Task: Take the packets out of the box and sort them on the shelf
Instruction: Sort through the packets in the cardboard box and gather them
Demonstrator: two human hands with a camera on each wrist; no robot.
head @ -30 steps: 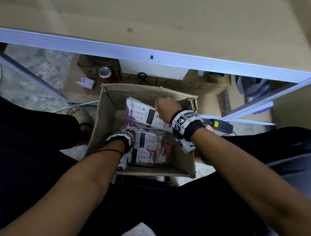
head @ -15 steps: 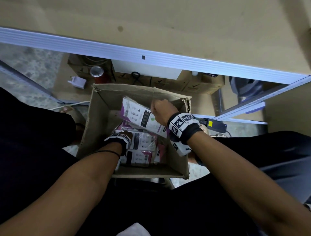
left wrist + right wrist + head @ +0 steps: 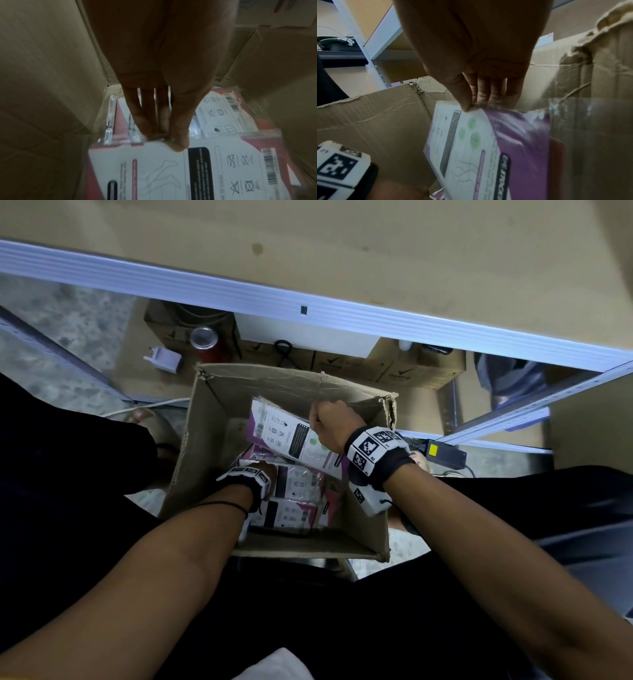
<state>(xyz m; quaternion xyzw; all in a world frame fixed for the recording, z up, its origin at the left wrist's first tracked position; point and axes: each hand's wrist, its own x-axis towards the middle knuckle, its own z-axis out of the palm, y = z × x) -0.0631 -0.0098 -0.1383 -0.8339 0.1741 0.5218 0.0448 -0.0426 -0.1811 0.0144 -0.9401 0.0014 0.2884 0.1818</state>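
Right hand [image 3: 330, 422]: thumb and fingers pinching the top edge of a purple packet [image 3: 294, 440], held tilted above the rest, inside the box near its far wall.
Left hand [image 3: 265, 474]: deep in the box, thumb and fingertips [image 3: 145, 127] closed on the edge of a red packet [image 3: 188, 169] lying flat on the pile.
Box [image 3: 195, 446]: open brown cardboard, torn rim, on the floor between the legs.
Other packets [image 3: 294, 511]: flat in the bottom, clear wrapped, white labels up.
Shelf [image 3: 308, 244]: tan board with a pale metal edge, just beyond the box.
Under the shelf: a can [image 3: 203, 338], a white plug adapter [image 3: 164, 361], small cartons.
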